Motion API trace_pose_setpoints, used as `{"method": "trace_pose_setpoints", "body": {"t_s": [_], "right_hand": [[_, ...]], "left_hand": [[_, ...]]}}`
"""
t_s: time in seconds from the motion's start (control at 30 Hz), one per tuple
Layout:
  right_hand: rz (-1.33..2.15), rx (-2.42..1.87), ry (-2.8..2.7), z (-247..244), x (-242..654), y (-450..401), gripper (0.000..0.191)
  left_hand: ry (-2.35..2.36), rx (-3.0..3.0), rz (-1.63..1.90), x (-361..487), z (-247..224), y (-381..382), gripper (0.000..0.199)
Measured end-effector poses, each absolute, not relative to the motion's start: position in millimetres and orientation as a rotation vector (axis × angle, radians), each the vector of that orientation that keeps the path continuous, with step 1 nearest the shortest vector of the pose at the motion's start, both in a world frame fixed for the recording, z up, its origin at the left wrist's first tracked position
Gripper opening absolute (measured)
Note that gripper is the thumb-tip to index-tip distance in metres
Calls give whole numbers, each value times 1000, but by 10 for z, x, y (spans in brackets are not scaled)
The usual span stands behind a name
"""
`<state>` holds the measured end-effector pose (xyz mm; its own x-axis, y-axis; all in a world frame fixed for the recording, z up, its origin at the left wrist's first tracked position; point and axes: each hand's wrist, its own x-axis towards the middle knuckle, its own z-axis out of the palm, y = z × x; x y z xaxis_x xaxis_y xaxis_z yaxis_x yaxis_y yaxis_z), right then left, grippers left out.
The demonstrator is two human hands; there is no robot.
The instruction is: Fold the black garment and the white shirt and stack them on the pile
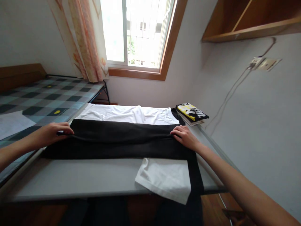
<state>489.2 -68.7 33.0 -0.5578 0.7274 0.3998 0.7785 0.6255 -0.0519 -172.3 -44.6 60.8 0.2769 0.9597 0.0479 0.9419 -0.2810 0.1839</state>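
Note:
A black and white garment, apparently a T-shirt, lies spread across the grey table. Its black part (122,142) runs from left to right with a raised crease along it. White cloth (127,113) lies behind the black, and a white sleeve (166,177) extends over the table's front edge, beside a hanging black strip. My left hand (57,134) pinches the black cloth near its left end, thumb below and fingers above. At the right end, my right hand (184,136) grips the same crease with its fingers bent over the cloth.
Folded black, yellow and white clothing (191,112) sits at the table's back right corner. A bed with a checked mattress (54,94) stands to the left, white paper (14,123) on it. The wall (254,125) bounds the right side, below a wooden shelf (254,31).

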Motion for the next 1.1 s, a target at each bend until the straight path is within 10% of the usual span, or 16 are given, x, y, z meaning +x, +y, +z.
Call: {"method": "trace_pose_setpoints", "body": {"t_s": [0.57,0.83,1.1], "right_hand": [[-126,-1198,-2529,319,5005,-944,29],[-30,-1334,-1940,612,4487,-556,34],[91,-1611,-2207,197,3500,-472,37]], "left_hand": [[1826,2471,-97,-1727,482,-832,32],[1481,2676,255,-472,790,-734,62],[1460,2734,196,316,154,-319,65]]}}
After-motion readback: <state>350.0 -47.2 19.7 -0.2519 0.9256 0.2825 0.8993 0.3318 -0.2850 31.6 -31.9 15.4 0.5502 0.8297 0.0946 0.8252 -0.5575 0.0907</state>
